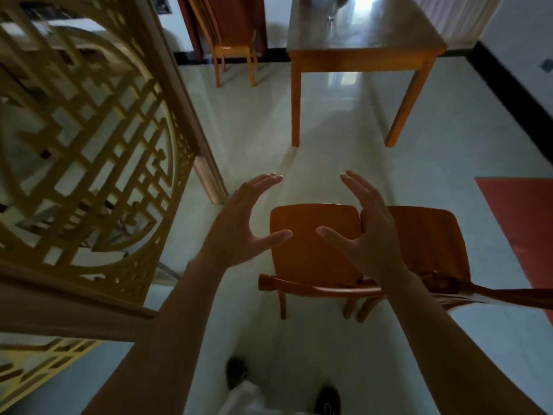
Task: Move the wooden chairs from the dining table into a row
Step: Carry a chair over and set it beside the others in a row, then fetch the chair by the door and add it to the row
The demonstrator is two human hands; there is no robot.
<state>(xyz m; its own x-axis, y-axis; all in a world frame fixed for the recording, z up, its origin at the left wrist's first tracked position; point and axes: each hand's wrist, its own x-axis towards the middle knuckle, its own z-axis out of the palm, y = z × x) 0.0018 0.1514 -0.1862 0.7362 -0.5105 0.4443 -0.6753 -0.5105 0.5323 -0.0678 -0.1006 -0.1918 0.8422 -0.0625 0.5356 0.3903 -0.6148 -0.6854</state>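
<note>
Pale floor [329, 121], two wooden chairs [311, 259] abreast

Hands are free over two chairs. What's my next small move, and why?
Probably step toward the far chair beside the dining table: the left hand and right hand hold nothing, and the two near chairs already stand side by side.
</note>
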